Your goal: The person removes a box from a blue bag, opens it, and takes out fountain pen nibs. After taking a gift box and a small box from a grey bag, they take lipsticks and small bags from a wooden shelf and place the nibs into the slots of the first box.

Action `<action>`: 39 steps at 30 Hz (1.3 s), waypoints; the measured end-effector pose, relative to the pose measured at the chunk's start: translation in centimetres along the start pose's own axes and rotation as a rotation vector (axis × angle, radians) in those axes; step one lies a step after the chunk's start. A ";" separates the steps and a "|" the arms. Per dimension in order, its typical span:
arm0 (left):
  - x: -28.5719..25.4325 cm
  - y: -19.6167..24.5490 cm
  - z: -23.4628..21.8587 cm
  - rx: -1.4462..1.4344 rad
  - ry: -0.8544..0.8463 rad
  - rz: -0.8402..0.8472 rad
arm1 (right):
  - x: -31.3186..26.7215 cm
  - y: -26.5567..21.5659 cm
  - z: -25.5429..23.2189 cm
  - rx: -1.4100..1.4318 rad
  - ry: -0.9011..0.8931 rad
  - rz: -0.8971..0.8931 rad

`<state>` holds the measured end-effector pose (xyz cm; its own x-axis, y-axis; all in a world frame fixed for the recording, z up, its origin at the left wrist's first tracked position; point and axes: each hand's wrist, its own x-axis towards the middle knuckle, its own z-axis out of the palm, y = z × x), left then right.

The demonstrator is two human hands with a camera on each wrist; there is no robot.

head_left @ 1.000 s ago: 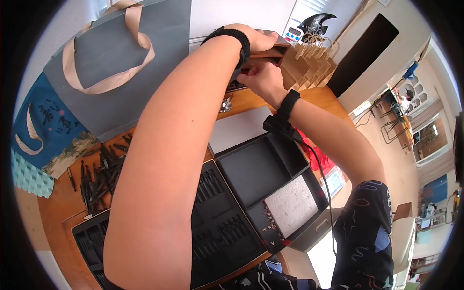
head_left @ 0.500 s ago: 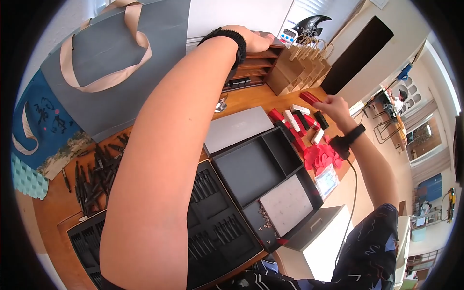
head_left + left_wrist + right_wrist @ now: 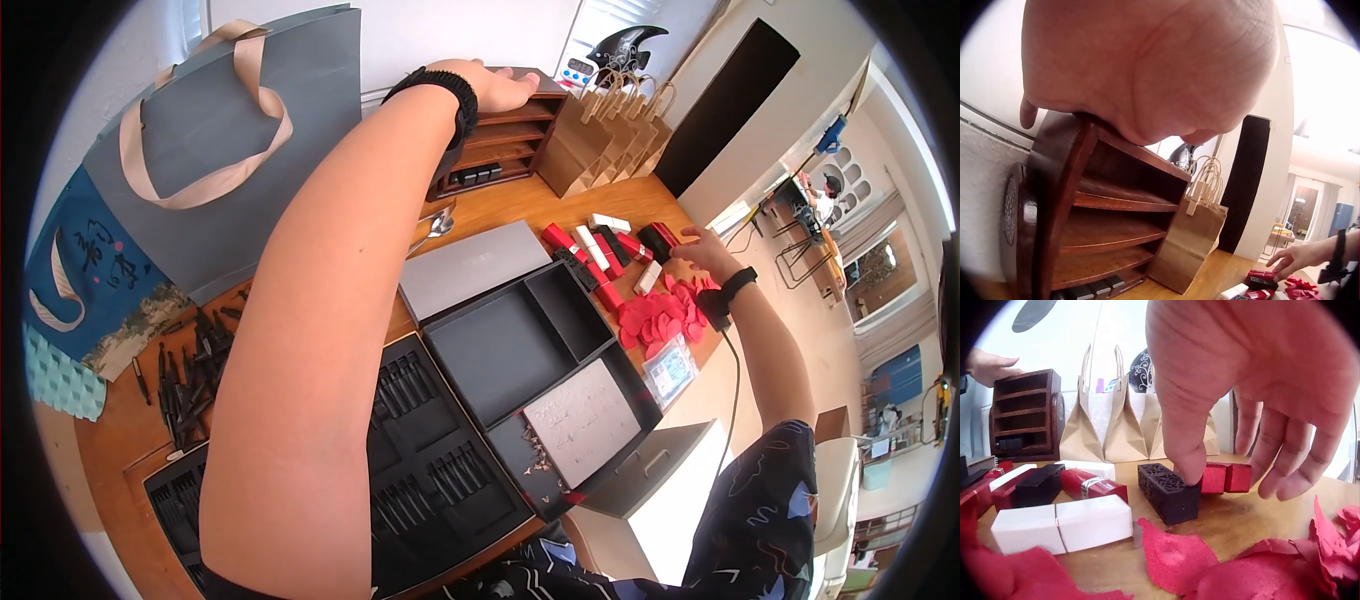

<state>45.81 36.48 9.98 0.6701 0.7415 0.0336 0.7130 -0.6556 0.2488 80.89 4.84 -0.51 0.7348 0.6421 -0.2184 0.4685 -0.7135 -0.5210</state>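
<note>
Red case (image 3: 1237, 479) on tabletop (image 3: 490, 206), just beside black carved box (image 3: 1171, 495), near the table's right edge. Right hand (image 3: 1260, 381): fingers loose, apart; thumb contact unclear. Left hand (image 3: 488, 90) rests loosely on shelf (image 3: 518, 132) top. Bare wood between shelf and the case.

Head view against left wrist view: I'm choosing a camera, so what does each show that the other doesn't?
Head only: the shallow black divided box and grey paper bag with beige ribbon handles. Left wrist only: the round patterned disc beside the dark-brown wooden shelf. Both: that shelf, the brown paper bags, left hand and right hand.
</note>
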 end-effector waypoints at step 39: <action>0.9 -0.1 0.1 -0.067 -0.083 -0.006 | -3.6 -28.0 17.5 -0.291 0.096 -0.456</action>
<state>46.38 37.18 9.94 0.6826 0.7292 -0.0475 0.7034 -0.6381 0.3131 56.53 27.40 0.38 0.4605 0.8856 0.0598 0.8564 -0.4255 -0.2924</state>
